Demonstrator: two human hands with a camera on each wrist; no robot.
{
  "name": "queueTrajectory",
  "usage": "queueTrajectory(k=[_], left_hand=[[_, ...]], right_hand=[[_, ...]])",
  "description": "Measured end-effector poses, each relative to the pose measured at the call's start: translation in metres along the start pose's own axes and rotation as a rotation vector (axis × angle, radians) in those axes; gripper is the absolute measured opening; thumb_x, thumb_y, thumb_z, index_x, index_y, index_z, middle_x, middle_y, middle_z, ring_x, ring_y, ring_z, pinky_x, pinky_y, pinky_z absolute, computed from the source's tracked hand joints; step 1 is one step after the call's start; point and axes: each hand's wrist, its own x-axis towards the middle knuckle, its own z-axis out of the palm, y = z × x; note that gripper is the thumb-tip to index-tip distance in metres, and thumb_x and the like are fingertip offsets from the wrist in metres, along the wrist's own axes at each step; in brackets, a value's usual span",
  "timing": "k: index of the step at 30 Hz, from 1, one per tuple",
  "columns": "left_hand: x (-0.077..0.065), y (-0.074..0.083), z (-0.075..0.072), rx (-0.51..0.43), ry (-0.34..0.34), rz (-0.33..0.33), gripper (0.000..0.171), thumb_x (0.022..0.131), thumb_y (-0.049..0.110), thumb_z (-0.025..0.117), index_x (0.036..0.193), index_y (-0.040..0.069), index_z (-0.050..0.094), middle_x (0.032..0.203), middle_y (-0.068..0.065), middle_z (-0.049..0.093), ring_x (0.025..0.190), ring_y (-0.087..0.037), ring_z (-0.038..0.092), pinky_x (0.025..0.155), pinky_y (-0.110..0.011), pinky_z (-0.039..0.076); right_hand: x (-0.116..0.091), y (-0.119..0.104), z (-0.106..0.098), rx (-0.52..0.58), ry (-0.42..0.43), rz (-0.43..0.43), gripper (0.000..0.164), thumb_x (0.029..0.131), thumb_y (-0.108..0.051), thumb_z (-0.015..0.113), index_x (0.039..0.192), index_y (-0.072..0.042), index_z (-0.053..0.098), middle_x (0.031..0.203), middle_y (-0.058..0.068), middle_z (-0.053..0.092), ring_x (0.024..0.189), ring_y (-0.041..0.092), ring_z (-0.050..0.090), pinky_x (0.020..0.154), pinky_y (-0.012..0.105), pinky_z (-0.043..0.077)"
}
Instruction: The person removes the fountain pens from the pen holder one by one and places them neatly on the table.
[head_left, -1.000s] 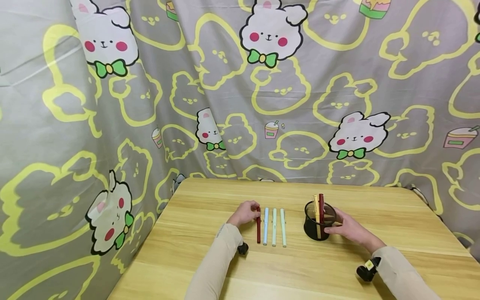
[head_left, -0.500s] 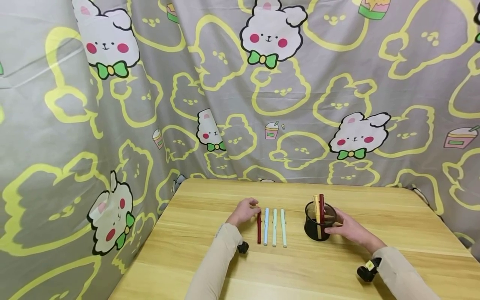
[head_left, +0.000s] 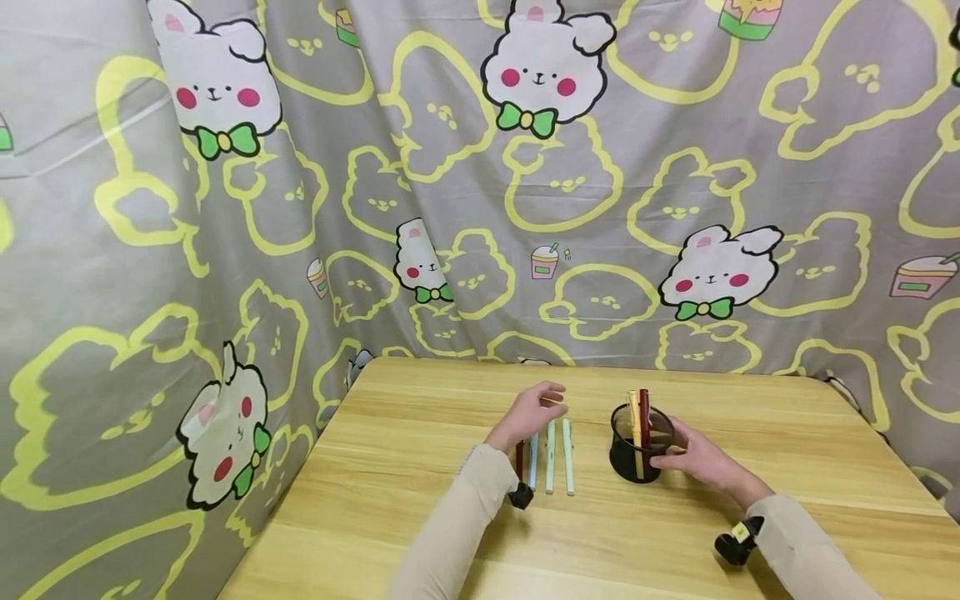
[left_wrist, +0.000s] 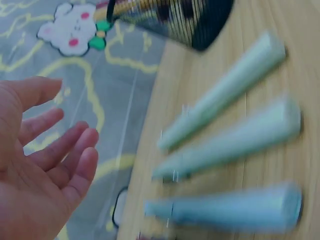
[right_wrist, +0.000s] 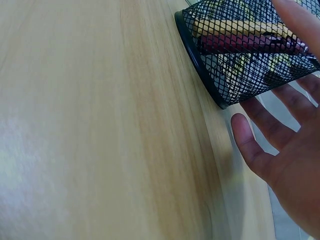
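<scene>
My left hand (head_left: 528, 412) hovers over the far ends of the row of pens, fingers loosely bent and holding nothing. Under it lie a dark red pen (head_left: 519, 454), partly covered by the hand and sleeve, a light blue pen (left_wrist: 225, 207) and two pale green pens, one in the middle (head_left: 551, 458) and one at the right end (head_left: 567, 458). My right hand (head_left: 701, 454) grips the right side of a black mesh pen holder (head_left: 626, 458), fingers and thumb around its wall. A yellow pen (head_left: 635, 417) and a dark red pen (right_wrist: 240, 44) stand in the holder.
The wooden table (head_left: 405, 417) carries all of this. Behind and to the left hangs a grey curtain (head_left: 465, 200) with cartoon prints. Black wrist-worn cameras sit under the left wrist (head_left: 521, 497) and the right wrist (head_left: 737, 546).
My left hand has left the dark red pen at the row's left end and moved right, over the other pens. The right hand stays at the pen holder.
</scene>
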Motion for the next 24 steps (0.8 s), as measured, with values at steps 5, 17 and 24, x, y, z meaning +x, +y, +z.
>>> queueTrajectory(k=[5,17,24], left_hand=[[0.002,0.019,0.018,-0.052,0.004,0.048,0.031,0.095,0.024,0.06,0.125,0.016,0.06,0.114,0.003,0.063,0.1,-0.009,0.058,0.082,-0.027,0.049],[0.016,0.04,0.057,-0.07,-0.049,0.089,0.037,0.091,0.024,0.065,0.127,0.023,0.058,0.122,0.004,0.06,0.105,-0.01,0.057,0.079,-0.024,0.049],[0.022,0.041,0.069,-0.057,-0.036,0.07,0.043,0.09,0.024,0.067,0.131,0.026,0.055,0.126,-0.001,0.057,0.103,-0.01,0.056,0.076,-0.025,0.049]], right_hand=[[0.0,0.0,0.0,0.018,-0.002,-0.001,0.083,0.082,-0.019,0.075,0.146,0.001,0.027,0.138,0.026,0.043,0.125,0.045,0.037,0.098,0.06,0.029],[0.0,-0.002,0.0,0.051,-0.024,-0.018,0.079,0.084,-0.017,0.073,0.146,0.0,0.028,0.134,0.025,0.047,0.121,0.045,0.041,0.096,0.06,0.032],[0.0,0.001,0.0,0.06,-0.028,-0.029,0.074,0.084,-0.016,0.073,0.144,-0.001,0.032,0.133,0.025,0.048,0.12,0.046,0.042,0.094,0.062,0.033]])
